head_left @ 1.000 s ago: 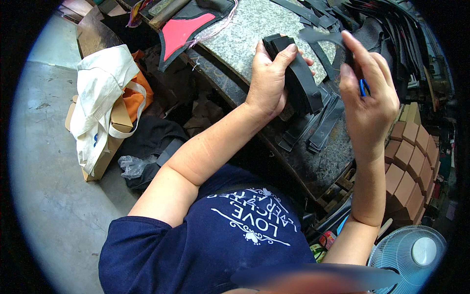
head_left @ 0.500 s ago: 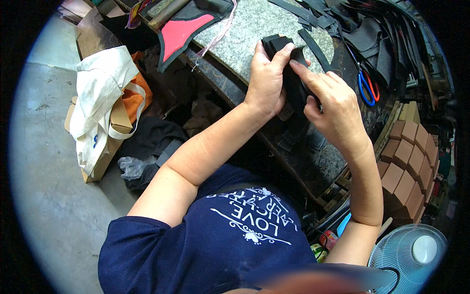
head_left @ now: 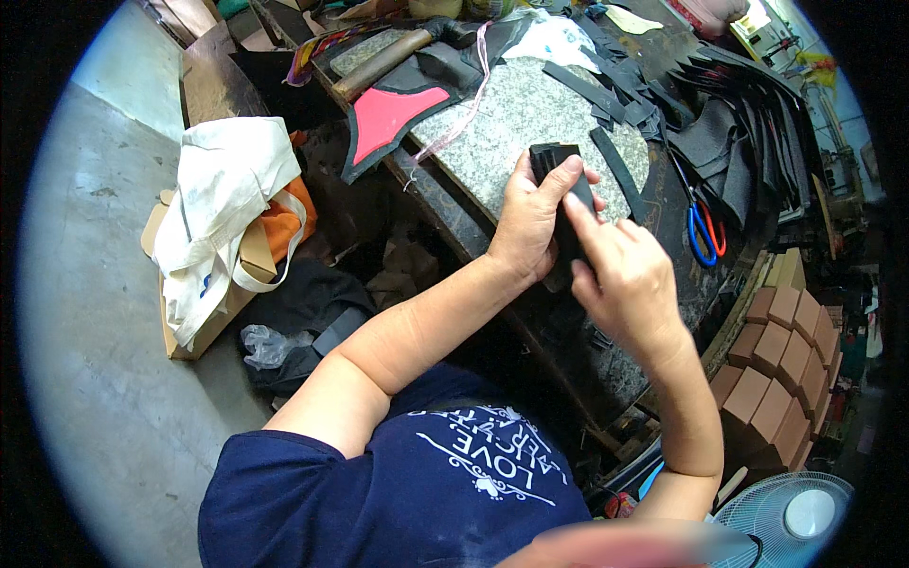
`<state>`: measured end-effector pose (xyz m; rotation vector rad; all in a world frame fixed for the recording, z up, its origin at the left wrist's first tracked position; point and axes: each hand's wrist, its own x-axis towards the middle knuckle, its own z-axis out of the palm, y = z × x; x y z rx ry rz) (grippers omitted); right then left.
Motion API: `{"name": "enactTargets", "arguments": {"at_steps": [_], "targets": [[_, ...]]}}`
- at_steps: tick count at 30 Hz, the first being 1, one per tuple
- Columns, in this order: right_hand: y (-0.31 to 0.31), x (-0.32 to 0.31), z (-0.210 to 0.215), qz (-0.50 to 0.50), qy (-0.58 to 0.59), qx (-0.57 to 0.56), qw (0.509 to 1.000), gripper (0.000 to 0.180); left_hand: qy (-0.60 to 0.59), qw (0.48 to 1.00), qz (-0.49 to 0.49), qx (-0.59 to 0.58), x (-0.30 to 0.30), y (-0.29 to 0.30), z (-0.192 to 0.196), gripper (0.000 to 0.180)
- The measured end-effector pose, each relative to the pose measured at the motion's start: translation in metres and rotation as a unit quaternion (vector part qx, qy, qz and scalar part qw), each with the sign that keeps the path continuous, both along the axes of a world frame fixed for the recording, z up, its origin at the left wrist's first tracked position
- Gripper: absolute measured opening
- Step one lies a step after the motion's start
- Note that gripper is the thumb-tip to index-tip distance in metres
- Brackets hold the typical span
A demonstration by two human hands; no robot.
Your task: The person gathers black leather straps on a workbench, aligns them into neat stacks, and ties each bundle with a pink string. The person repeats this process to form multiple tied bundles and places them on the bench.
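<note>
Just above the middle of the frame, a thick stack of narrow black flexible strips [head_left: 547, 159] stands in the left hand [head_left: 530, 218], whose grip pinches it between the thumb in front and the fingers behind. The right hand [head_left: 625, 275] lays its index finger against the stack, thumb below; whether that grip pinches a strip, I cannot tell. As far as shows, many strips are already gathered, their upper ends nearly level, though they cannot be counted; one loose black strip [head_left: 617, 175] lies on the speckled grey stone slab [head_left: 502, 123] on the dark bench [head_left: 568, 341], and a jumbled pile of black strips [head_left: 620, 99] sits at the upper right, both outside the stack. One second ago the right hand was apart from the stack with a blurred strip at its fingertips, before the blue-and-red-handled scissors [head_left: 701, 232]; now it touches the stack and the scissors show clear. The view has also shifted, bringing a crumpled white sheet [head_left: 554, 40] in at the top.
</note>
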<state>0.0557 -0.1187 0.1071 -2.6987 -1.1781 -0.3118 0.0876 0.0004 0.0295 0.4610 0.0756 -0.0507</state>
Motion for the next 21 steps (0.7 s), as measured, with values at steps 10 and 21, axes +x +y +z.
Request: {"name": "enactTargets", "arguments": {"at_steps": [10, 21], "targets": [[-0.064, 0.036, 0.005, -0.168, 0.276, 0.255, 0.911, 0.025, -0.021, 0.999, 0.019, 0.039, -0.002, -0.004, -0.002, 0.027], [-0.064, 0.113, -0.053, -0.269, 0.121, 0.162, 0.942, 0.025, -0.016, 0.998, 0.033, 0.051, 0.0, -0.004, 0.0, 0.027]]}}
